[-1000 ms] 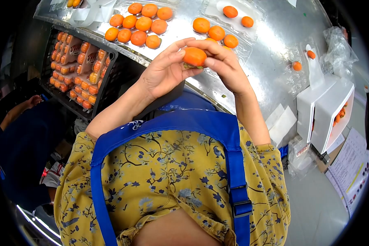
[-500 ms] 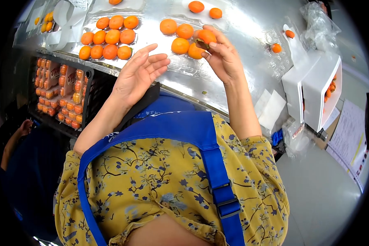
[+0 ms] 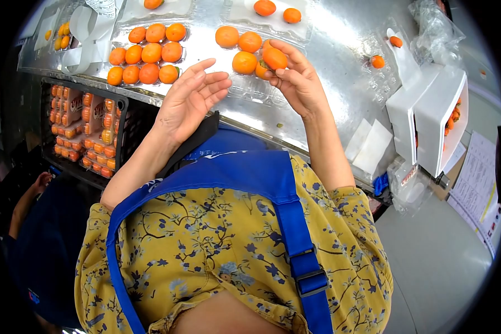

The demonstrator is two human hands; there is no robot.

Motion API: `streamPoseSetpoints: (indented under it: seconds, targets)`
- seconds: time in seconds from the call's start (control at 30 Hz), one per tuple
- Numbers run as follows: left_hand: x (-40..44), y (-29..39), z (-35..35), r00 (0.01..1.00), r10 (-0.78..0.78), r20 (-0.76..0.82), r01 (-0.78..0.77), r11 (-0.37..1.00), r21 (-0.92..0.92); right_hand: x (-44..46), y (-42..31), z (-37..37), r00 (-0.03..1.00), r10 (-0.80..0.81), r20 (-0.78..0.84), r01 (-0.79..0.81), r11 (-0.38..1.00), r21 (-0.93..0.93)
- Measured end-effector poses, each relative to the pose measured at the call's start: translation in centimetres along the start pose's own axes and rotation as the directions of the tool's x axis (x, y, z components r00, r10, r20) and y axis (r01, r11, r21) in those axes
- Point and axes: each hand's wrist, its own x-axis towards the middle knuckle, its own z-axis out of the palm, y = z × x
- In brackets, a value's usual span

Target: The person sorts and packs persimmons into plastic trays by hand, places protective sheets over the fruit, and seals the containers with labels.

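An orange fruit (image 3: 274,58) is held between the thumb and fingers of my right hand (image 3: 299,80), over a clear tray with several more orange fruits (image 3: 244,63). My left hand (image 3: 192,99) holds nothing; its fingers are spread, palm turned toward the right hand. Left of it, on the metal table, several orange fruits (image 3: 151,53) fill a clear tray in rows. Behind the right hand, two smaller fruits (image 3: 265,7) rest on a white-lined tray.
A dark crate (image 3: 122,119) with packed fruit boxes stands at the left, near a person in dark clothes (image 3: 50,222). On the right are a white foam box (image 3: 428,119) of orange produce, plastic wrap (image 3: 435,36), white sheets (image 3: 368,146) and printed papers (image 3: 479,181).
My hands have come apart; the fruit left my left hand and went with my right hand over the middle tray. The view has shifted. Lately the held fruit has turned slightly.
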Motion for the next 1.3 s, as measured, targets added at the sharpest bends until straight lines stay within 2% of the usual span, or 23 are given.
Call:
streamPoseSetpoints:
  seconds: [0.27,0.47,0.57,0.77,0.87,0.97,1.07,1.17,1.3]
  targets:
    - [0.3,0.0,-0.1,1.000,-0.004,0.005,0.004,0.999,0.033,0.0,0.0,0.5,0.999,-0.003,-0.032,0.004,0.999,0.044]
    - [0.4,0.0,-0.2,1.000,0.000,0.013,0.000,0.999,0.042,0.4,0.4,0.2,0.994,0.058,-0.098,-0.052,0.997,0.062]
    - [0.4,0.1,-0.2,1.000,-0.001,0.013,0.000,0.999,0.037,0.4,0.3,-0.1,0.992,0.106,-0.068,-0.091,0.978,0.188]
    - [0.5,0.0,-0.3,1.000,-0.009,0.010,0.009,1.000,0.025,0.5,0.4,-0.9,0.997,0.079,0.026,-0.083,0.956,0.282]
    - [0.4,0.1,-0.1,1.000,-0.007,-0.002,0.007,1.000,0.013,-0.1,0.1,-0.7,0.997,0.066,-0.029,-0.059,0.978,0.199]
    - [0.4,0.1,-0.2,1.000,-0.005,-0.003,0.005,1.000,0.000,-0.8,-0.1,-2.1,0.990,0.031,-0.137,-0.031,1.000,0.000]
    - [0.5,-0.1,-0.7,1.000,-0.018,0.012,0.017,1.000,0.022,-1.4,0.4,-4.4,0.963,-0.068,-0.262,0.012,0.977,-0.211]
    - [0.6,-0.2,-0.8,1.000,-0.023,-0.007,0.023,0.999,0.043,-1.8,1.4,-6.9,0.934,-0.220,-0.282,0.098,0.917,-0.388]
    - [0.8,-0.1,-0.7,0.999,-0.037,-0.021,0.038,0.998,0.042,-2.3,1.6,-8.2,0.892,-0.282,-0.354,0.107,0.891,-0.442]
